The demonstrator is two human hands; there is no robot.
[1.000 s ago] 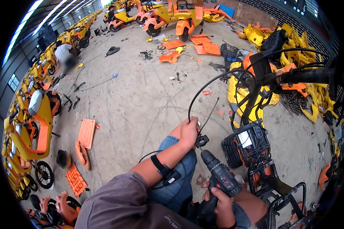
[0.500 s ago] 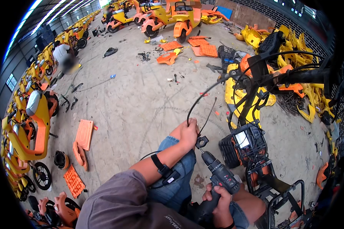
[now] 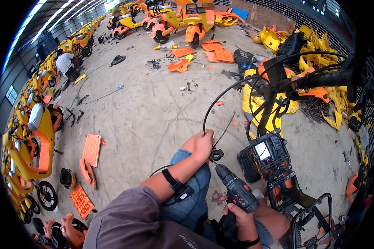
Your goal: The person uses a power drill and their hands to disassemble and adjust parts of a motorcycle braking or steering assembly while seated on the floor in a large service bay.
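Note:
My left hand point(image 3: 203, 145) is closed on a thin black cable point(image 3: 207, 108) beside a black clamp fitting point(image 3: 217, 155). A black cordless drill point(image 3: 239, 190) is gripped in my right hand point(image 3: 236, 213), its bit pointed up at that fitting; whether the tip sits in a screw is too small to tell. The cable arches up toward the black handlebar point(image 3: 320, 81) of a stripped scooter frame point(image 3: 278, 170) at my right. My legs, in denim shorts point(image 3: 191, 191), are beneath my left arm.
Yellow-orange scooters point(image 3: 37, 141) line the left, with more point(image 3: 195, 23) at the back. A person in white point(image 3: 65, 63) crouches among them. Loose orange panels point(image 3: 91, 149) lie on the concrete floor point(image 3: 145, 108); piled yellow body parts point(image 3: 316, 45) occupy the right, near a brick wall.
My hands and the drill hold almost the same place, shifted very slightly left and down. The crouching person at the far left has changed posture a little.

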